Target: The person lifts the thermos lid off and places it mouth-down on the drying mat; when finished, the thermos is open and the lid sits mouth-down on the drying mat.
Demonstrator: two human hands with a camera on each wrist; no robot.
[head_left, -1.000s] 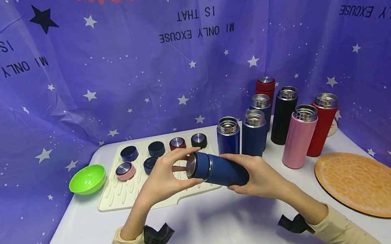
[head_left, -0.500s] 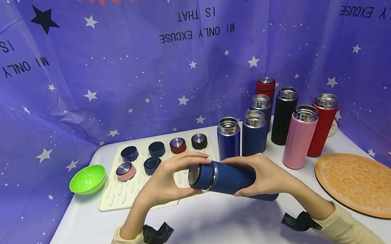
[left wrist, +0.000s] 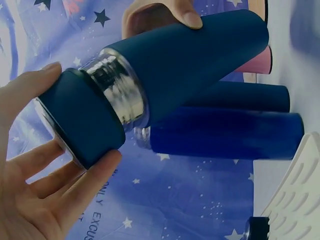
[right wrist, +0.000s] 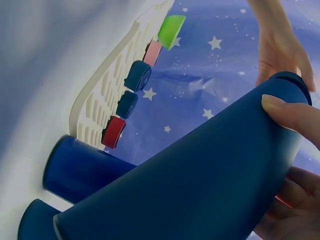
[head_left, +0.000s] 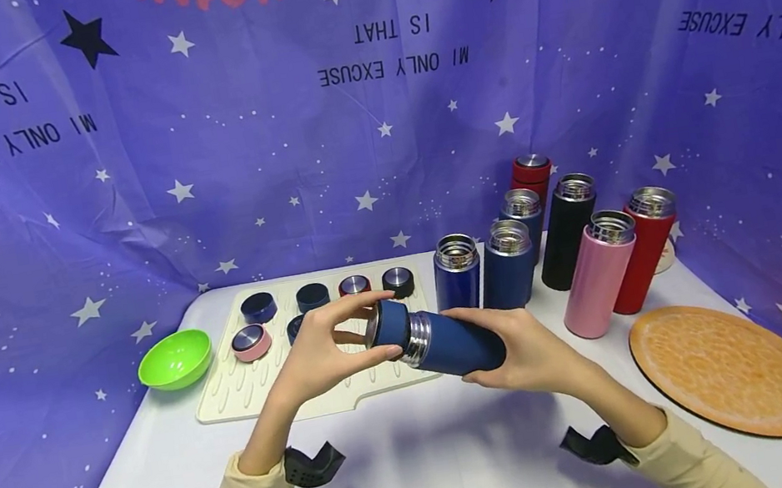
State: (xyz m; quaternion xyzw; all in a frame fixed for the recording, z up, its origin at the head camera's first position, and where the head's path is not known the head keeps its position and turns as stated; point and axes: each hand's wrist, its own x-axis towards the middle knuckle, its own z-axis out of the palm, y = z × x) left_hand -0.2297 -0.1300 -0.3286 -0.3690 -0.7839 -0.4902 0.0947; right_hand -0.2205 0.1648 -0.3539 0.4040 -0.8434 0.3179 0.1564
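Observation:
A blue thermos (head_left: pixel 460 341) is held tilted above the table, its mouth end up and to the left. My right hand (head_left: pixel 528 346) grips its body, thumb on one side and fingers round the other. At the mouth end, my left hand (head_left: pixel 330 346) pinches a matching blue lid (left wrist: pixel 82 117) between thumb and fingers. Metal neck threads (left wrist: pixel 117 90) show between lid and body in the left wrist view. Whether the lid still touches the neck is hard to tell. In the right wrist view the bottle body (right wrist: pixel 190 170) hides most of the lid.
A white drying mat (head_left: pixel 231 390) bears several lids, among them a pink one (head_left: pixel 251 342) and a black one (head_left: pixel 398 281). Left of it sits a green bowl (head_left: pixel 176 360). Uncapped bottles, including a pink bottle (head_left: pixel 599 274), stand right, near a round orange mat (head_left: pixel 729 370).
The lid has come away from the thermos body, exposing the metal neck. My right hand and the bottle dipped, then rose slightly. My left hand stays at the lid.

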